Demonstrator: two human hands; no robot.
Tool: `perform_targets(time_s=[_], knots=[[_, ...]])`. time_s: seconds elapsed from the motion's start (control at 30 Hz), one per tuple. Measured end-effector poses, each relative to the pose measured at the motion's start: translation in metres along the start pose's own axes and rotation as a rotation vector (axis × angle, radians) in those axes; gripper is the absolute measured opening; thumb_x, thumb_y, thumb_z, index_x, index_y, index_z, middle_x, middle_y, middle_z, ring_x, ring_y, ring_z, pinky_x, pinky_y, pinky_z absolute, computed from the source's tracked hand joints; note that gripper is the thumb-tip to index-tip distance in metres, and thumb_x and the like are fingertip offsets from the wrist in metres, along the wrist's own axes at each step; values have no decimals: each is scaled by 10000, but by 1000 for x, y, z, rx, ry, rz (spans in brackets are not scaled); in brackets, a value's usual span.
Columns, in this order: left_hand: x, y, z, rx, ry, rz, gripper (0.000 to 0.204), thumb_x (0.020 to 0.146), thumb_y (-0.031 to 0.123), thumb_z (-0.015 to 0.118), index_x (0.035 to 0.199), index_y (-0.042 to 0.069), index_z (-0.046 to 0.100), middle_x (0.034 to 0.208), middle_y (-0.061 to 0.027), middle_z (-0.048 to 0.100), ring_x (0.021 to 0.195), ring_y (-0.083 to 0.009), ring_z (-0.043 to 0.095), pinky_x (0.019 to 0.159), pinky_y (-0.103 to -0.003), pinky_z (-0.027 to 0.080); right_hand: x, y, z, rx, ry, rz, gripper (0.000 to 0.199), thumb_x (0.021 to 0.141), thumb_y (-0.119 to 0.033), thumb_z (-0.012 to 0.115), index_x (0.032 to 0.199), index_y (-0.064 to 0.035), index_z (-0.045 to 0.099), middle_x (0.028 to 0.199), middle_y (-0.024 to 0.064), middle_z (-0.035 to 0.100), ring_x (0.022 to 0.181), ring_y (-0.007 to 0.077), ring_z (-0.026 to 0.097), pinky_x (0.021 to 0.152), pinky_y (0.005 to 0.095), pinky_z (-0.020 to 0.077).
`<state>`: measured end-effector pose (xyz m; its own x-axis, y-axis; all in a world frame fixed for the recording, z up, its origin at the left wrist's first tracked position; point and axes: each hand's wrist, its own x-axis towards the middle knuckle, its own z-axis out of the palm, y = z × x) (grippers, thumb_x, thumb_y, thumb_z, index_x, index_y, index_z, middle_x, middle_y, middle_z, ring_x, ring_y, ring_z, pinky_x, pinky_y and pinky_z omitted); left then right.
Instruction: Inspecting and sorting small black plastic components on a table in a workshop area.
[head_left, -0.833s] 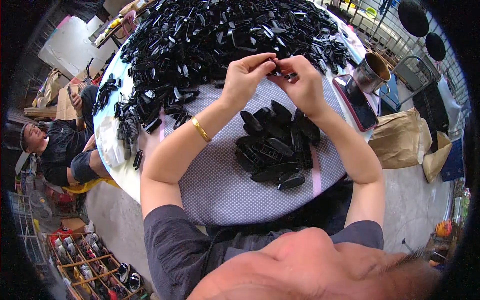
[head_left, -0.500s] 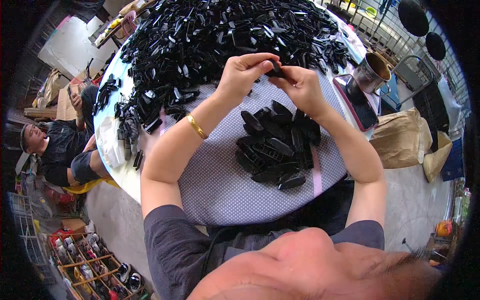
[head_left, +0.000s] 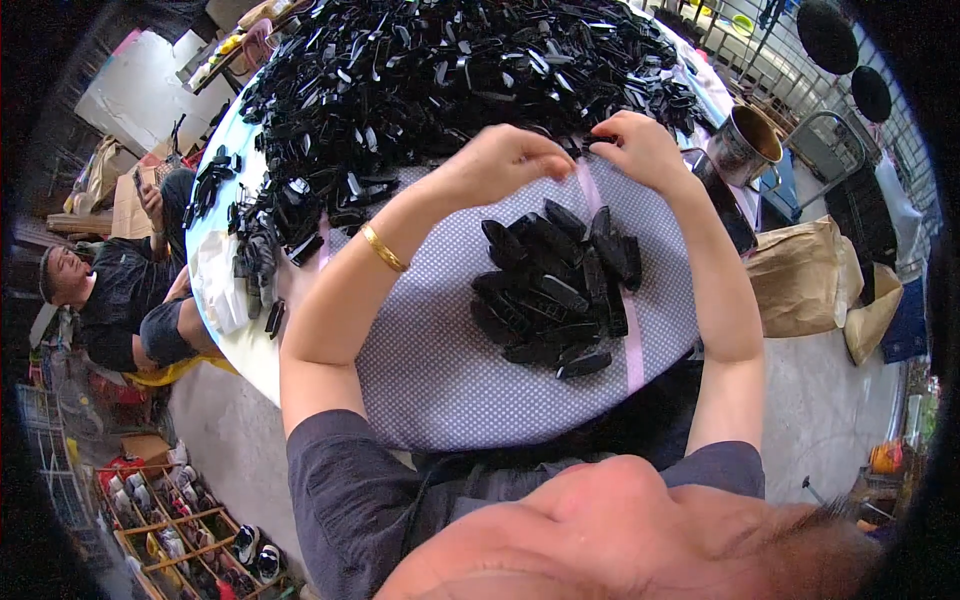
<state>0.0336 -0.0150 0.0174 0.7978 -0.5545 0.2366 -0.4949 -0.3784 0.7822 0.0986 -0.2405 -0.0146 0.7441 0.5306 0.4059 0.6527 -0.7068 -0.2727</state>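
My left hand (head_left: 515,160) hovers over the near edge of the big heap (head_left: 440,75) of black plastic pieces. Its fingers are loosely bent and a little apart, with nothing seen in them. To its right, my right hand (head_left: 640,150) is at the heap's edge, thumb and fingertips drawn together. Whatever is between those fingertips is hard to tell from the dark heap behind. Below both hands, a smaller pile (head_left: 550,290) of long, pointed-oval black pieces lies on the dotted grey cloth (head_left: 420,370). Some of them show a slotted inner side.
A metal pot (head_left: 745,145) stands at the table's right edge, beside a brown paper bag (head_left: 800,275). Work gloves (head_left: 258,265) and a white bag (head_left: 218,285) lie at the left edge. Another person (head_left: 120,290) sits to the left, holding a phone. A shoe rack (head_left: 190,530) is at lower left.
My hands have parted; the black piece held between them is no longer seen there. My right hand has moved right to the heap's edge, and my left slightly down.
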Motion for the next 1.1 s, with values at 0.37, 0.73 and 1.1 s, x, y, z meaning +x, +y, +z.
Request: perform_targets(time_s=[0.37,0.73,1.1], knots=[[-4,-45,-11,940,164,34,207,697,171,662,866,64,609,873,-73,587,913,-259,518,804,-356,428,-4,-15,5,-106,-132,-2,257,717,-242,608,920,-85,624,913,106,604,888,284,565,786,370,457],[4,-38,-13,100,324,18,225,797,54,572,1017,53,617,1112,-80,542,854,-157,580,743,-243,471,12,-33,34,-65,106,143,284,724,-247,657,943,-69,628,789,95,627,761,260,587,677,350,468],[6,-37,-6,-582,178,-145,312,829,56,546,1112,-70,514,994,-127,609,921,-167,599,788,-245,466,3,-62,20,505,381,79,184,719,-42,666,876,-3,581,827,86,617,732,158,611,642,250,487]])
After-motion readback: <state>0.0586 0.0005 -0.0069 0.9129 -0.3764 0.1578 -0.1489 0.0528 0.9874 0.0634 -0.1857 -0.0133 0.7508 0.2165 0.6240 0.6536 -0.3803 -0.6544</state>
